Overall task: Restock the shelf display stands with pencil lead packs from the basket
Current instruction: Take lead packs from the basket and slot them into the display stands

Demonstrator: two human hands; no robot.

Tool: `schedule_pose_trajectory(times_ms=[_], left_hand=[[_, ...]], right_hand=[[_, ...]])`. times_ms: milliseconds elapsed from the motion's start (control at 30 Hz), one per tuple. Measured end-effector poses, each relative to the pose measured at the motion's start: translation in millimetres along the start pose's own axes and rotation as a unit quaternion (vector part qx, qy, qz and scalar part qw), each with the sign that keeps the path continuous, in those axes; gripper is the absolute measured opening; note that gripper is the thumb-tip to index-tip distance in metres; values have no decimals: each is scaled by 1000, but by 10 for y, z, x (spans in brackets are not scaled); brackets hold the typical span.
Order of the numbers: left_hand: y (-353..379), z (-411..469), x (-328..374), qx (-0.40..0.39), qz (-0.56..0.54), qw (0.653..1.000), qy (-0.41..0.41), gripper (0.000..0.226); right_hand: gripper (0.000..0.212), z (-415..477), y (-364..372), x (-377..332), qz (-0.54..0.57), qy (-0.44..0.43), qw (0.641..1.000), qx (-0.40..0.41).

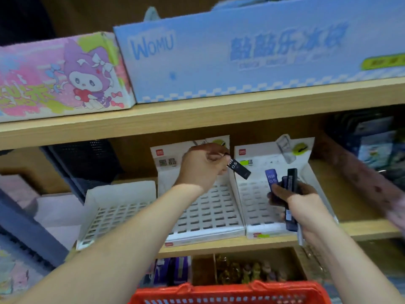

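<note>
Three white slotted display stands sit on the lower shelf: left stand [114, 213], middle stand [208, 213], right stand [254, 202]. Their slots look empty. My left hand [201, 165] pinches one black pencil lead pack [240, 168] marked HB 0.5, held above the back of the middle stand. My right hand [293, 200] grips a bundle of several dark and blue lead packs [289, 189] upright over the right stand. The red basket [230, 292] is at the bottom edge below my arms; its contents are hidden.
A wooden shelf board [197, 115] above carries a pink cartoon box [61, 77] and a blue box [252, 51]. A dark mesh bin [87, 163] stands left of the stands. Small figurines [252, 270] and purple packs [173, 270] fill the shelf below.
</note>
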State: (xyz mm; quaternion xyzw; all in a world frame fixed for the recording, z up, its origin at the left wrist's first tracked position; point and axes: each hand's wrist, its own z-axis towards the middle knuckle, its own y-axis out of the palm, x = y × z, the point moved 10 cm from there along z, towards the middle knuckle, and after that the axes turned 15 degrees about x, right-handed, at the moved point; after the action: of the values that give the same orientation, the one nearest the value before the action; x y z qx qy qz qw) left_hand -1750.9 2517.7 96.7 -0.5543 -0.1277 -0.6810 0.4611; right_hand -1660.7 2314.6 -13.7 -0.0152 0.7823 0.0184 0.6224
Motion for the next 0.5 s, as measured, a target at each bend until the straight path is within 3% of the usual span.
schedule_pose_trajectory(times_ms=[67, 200, 500], left_hand=[[216, 35, 77, -10, 36, 998, 43, 11], [448, 116, -28, -8, 46, 998, 41, 18], [742, 86, 12, -25, 205, 966, 154, 20]], right_hand=[[18, 70, -73, 129, 16, 21, 1000, 5], [5, 111, -80, 193, 11, 39, 999, -6], [7, 144, -132, 225, -5, 71, 997, -34]])
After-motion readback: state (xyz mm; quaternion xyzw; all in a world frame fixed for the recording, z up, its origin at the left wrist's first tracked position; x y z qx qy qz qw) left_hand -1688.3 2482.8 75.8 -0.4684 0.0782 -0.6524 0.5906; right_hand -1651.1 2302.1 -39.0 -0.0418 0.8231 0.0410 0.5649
